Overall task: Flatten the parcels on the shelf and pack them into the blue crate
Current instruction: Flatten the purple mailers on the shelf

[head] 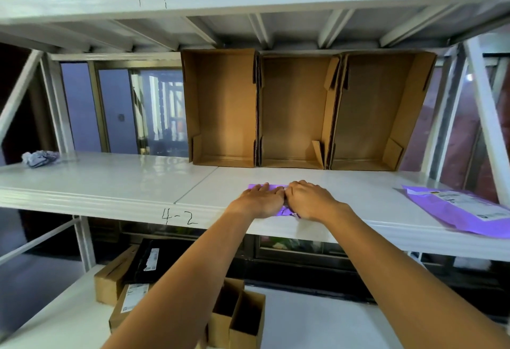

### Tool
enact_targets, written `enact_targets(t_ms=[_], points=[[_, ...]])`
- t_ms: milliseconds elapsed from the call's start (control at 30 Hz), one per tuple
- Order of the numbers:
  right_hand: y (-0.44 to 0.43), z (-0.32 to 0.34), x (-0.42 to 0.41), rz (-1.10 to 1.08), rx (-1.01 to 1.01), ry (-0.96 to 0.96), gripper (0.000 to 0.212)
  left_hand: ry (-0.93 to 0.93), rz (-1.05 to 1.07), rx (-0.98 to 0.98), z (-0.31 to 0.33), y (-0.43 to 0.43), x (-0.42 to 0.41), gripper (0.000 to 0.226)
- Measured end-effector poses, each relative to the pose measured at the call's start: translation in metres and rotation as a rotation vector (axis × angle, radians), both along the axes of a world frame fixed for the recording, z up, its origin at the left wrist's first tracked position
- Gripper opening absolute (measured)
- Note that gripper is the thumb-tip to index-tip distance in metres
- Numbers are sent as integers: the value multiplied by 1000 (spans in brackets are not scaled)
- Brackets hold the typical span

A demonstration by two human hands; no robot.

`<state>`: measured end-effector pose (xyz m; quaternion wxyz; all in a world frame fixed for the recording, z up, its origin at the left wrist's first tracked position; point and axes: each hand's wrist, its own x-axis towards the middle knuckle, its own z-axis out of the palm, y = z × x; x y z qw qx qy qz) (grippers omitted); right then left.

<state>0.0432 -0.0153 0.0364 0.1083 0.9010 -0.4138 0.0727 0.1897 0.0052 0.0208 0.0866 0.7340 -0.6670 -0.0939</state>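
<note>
Head view: we are pressing our left hand point(260, 199) flat, fingers straight, on a small purple parcel point(255, 186) that is lying near the front edge of the white shelf point(110, 180) marked 4-2. Our right hand point(310, 199) is resting on the same parcel, fingers bent down; we cannot tell whether they are pinching it. A second purple parcel point(455, 210) is lying well apart, at the right.

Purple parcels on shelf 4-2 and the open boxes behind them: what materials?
Right parcel: likely thin plastic film, glossy purple, wrinkled, with a white paper-looking label. Middle parcel: same purple sheen, mostly covered. Boxes: brown corrugated cardboard, matte, layered cut edges.
</note>
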Motion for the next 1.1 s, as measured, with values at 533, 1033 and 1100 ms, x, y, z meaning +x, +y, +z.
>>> enact_targets(t_ms=[533,1033,1100], points=[[-45,-8,18,-87,152,-253,43,-77,-54,-42,-2,-30,8,64],[-49,-5,-5,-500,303,-1100,47,28,243,-210,2,-32,17,69],[-48,-7,-5,-528,345,-1073,52,76,270,-222,2,-31,15,65]])
